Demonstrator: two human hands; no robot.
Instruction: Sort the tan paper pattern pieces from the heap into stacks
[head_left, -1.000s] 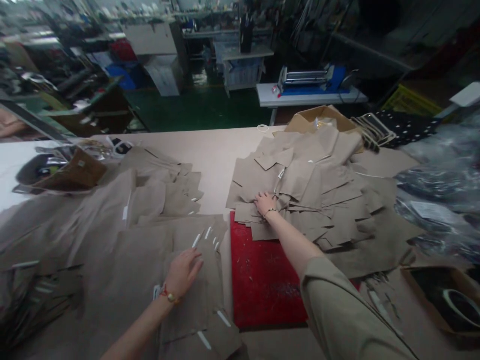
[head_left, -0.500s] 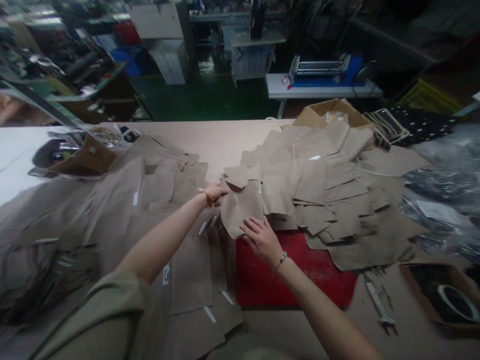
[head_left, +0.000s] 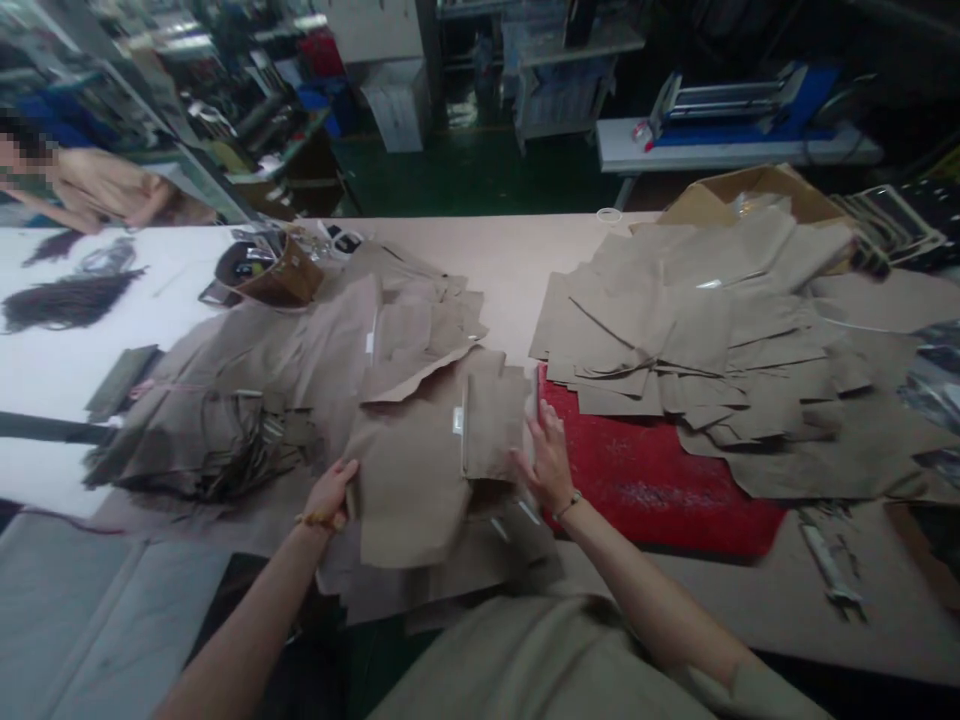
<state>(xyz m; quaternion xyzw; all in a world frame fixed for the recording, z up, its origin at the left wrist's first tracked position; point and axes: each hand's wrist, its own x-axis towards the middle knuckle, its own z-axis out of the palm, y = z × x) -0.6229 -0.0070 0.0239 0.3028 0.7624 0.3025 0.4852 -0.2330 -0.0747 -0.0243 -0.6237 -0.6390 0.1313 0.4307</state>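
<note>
The left hand [head_left: 326,495], a beaded cord at its wrist, rests at the left edge of a limp tan cut panel [head_left: 409,495], its fingers close together; this view does not show whether they pinch the edge. The right hand [head_left: 550,462] stands raised on the other side, its fingers spread well apart, touching or just beside a folded tan flap [head_left: 491,425] that carries a small white label [head_left: 457,420]. Both lie on a loose heap of tan pieces near the front edge of a long pale table [head_left: 517,270]. Right of the hands, a red cutting mat [head_left: 660,470] lies partly under a broad fanned stack of tan panels [head_left: 697,340], with an open cardboard box [head_left: 757,195] at the table's far edge. Left of the heap sit a brown pouch [head_left: 274,275] and a bundle of dark straps [head_left: 202,450]. A person [head_left: 97,185] stands beyond the table's far left corner. Working from opposite edges with open fingers seems well suited to squaring such limp pieces without creasing them.
</note>
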